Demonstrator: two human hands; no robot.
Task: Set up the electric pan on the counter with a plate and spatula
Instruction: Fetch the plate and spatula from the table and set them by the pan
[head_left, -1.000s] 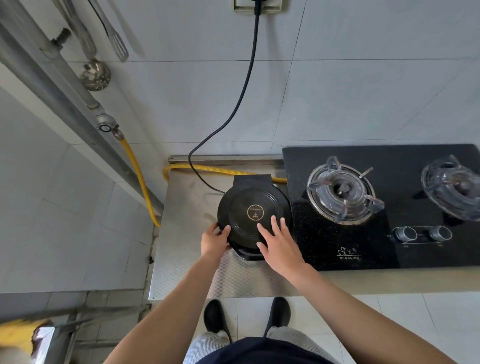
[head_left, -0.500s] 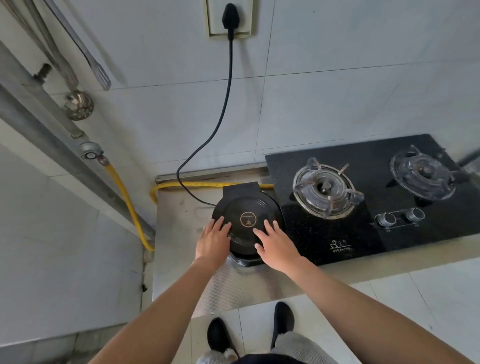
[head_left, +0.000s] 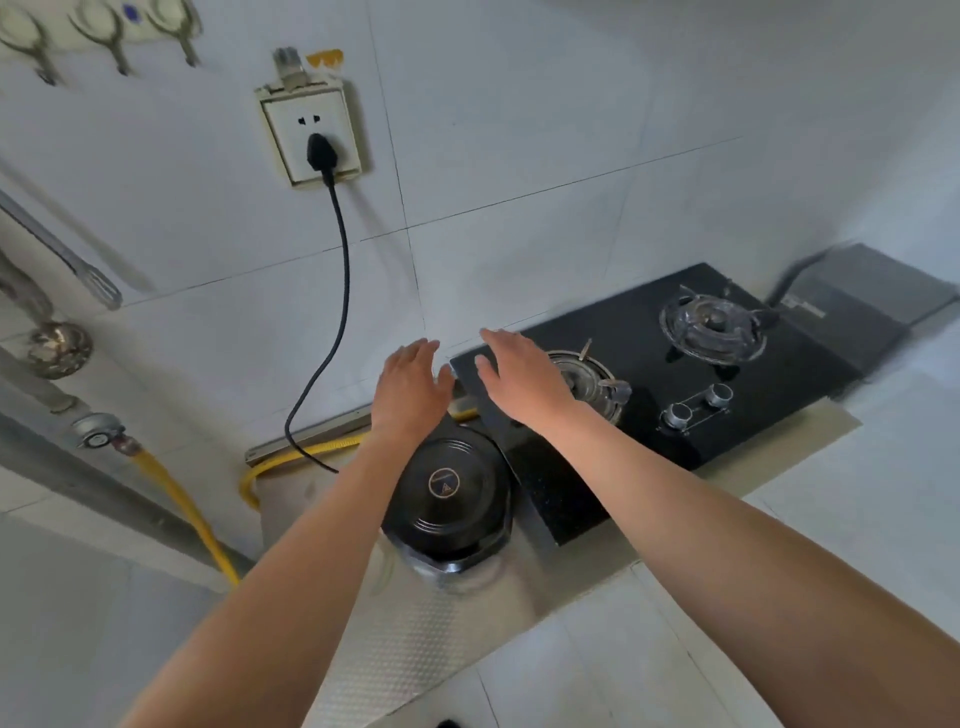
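**Two empty hands above the black pan**

The shiny metal counter (head_left: 415, 644) sits against a white tiled wall. On its right side is a black gas stove (head_left: 649, 415) with two burners. The round black electric pan (head_left: 449, 491) sits on the counter, lid shut, just beside the stove's left edge. Its black cord (head_left: 340, 270) runs up to a wall socket (head_left: 311, 135). The left hand (head_left: 413, 387) and the right hand (head_left: 522, 379) are up in the air behind the pan, fingers spread flat, holding nothing.
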